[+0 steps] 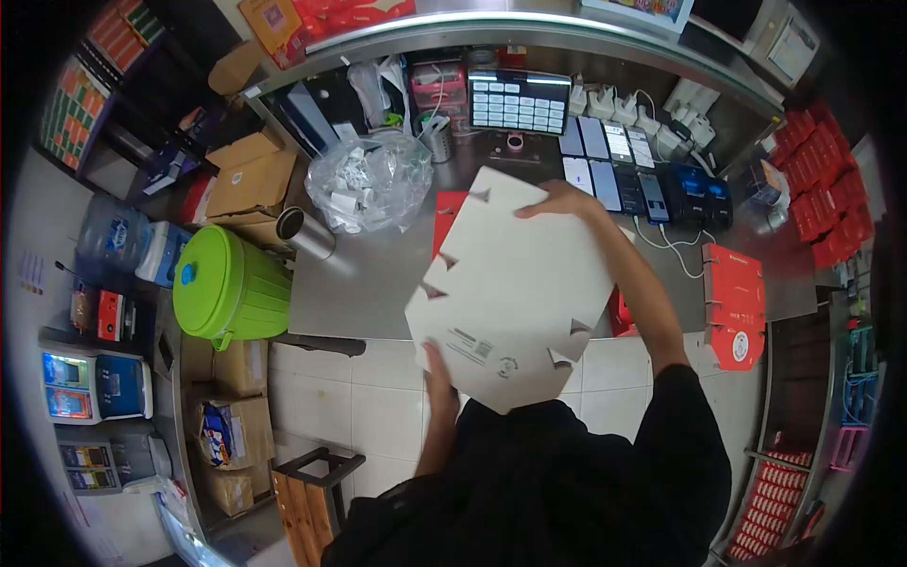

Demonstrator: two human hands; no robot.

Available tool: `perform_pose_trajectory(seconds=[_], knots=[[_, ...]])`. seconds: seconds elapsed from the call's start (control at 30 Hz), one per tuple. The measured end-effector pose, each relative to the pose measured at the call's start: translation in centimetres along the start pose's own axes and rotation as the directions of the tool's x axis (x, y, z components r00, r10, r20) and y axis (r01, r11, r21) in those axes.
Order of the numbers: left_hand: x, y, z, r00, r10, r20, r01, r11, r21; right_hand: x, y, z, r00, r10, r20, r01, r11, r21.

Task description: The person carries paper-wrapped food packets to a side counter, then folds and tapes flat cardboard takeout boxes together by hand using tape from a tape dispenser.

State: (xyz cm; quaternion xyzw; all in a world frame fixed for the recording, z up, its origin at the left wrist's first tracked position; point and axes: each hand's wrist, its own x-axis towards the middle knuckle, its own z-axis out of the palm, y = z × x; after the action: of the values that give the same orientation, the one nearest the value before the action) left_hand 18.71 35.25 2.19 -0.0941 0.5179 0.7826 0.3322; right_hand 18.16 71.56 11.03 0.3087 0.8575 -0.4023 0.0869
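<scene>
The left hand [440,380] and right hand [565,200] grasp the notched white cardboard [510,283] between them; its underside and the left fingers behind it are hidden. Left of them, a clear plastic bag [368,180] holds crumpled white scraps, on the metal counter [364,283] over a tiled floor [387,406].

Lime-green bin [257,293], plain white notched cardboard [524,274].
</scene>
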Motion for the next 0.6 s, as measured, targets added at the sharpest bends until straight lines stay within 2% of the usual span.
perform_pose_trajectory(seconds=[0.03,0.13,0.23,0.3,0.37,0.43,0.5,0.53,0.6], knots=[[-1.1,-0.9,0.7,0.996,-0.060,-0.070,0.056,0.996,-0.066,2.8,1.1,1.6,1.000,-0.002,-0.010,0.000,0.988,-0.153],[-1.9,-2.6,0.0,0.974,-0.138,-0.177,0.110,0.981,-0.158,5.7,0.1,4.1,0.981,0.034,0.188,0.023,0.955,-0.295],[-1.5,-2.8,-0.2,0.959,-0.140,-0.246,0.106,0.983,-0.147,9.6,2.3,7.0,0.985,-0.085,0.153,0.139,0.909,-0.392],[-1.1,-3.7,0.2,0.961,-0.027,-0.276,-0.002,0.995,-0.102,6.1,-3.2,4.4,0.965,-0.197,0.171,0.260,0.784,-0.563],[-1.1,-4.6,0.6,0.950,0.025,-0.312,-0.048,0.997,-0.064,5.7,-4.7,2.1,0.914,-0.391,-0.109,0.342,0.887,-0.311],[-0.9,-5.2,0.4,0.938,0.018,-0.347,-0.031,0.999,-0.034,1.6,-6.2,0.2,0.797,-0.388,-0.463,0.426,0.904,-0.026],[-1.1,-5.9,0.4,0.931,0.024,-0.364,-0.020,1.000,0.015,-2.0,-3.8,0.7,0.717,-0.312,-0.623,0.513,0.841,0.170],[-1.5,-5.7,1.1,0.939,0.028,-0.344,-0.019,0.999,0.029,-6.4,-3.2,1.1,0.731,-0.249,-0.635,0.496,0.834,0.243],[-1.3,-6.0,1.3,0.924,0.019,-0.383,-0.001,0.999,0.047,-10.0,3.7,3.8,0.709,-0.226,-0.668,0.422,0.895,0.146]])
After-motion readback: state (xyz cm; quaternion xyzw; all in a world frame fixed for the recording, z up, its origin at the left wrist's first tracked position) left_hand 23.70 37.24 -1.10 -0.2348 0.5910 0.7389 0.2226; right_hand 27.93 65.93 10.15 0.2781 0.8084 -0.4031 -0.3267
